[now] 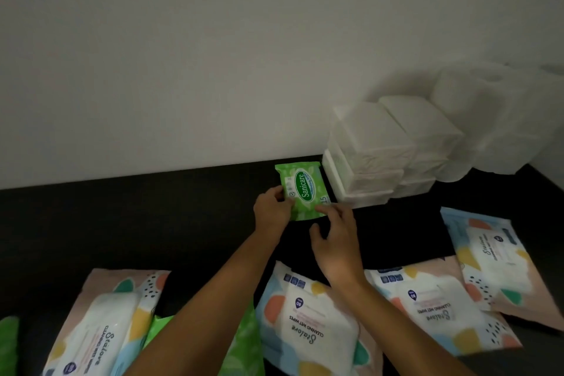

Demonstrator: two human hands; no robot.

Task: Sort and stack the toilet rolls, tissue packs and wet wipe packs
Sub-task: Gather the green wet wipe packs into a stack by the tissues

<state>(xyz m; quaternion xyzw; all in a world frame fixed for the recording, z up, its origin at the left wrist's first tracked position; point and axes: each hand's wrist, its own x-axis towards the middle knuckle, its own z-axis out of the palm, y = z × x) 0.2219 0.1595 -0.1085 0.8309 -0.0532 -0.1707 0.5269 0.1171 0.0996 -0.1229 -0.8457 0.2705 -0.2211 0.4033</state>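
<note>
Green plastic wet wipe pack (304, 191) is lying on the dark table (122, 223) just beside the white tissue pack stacks (372, 156), and I am pinching it with my left hand (271, 210) and right hand (334, 241), risking nudging those stacks askew.

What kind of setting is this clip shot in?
Probably a home room rather than a shop: a dark tabletop pushed against a bare white wall, with household supplies such as white tissue packs and wet wipe packs laid loose, no shelving or price labels.
</note>
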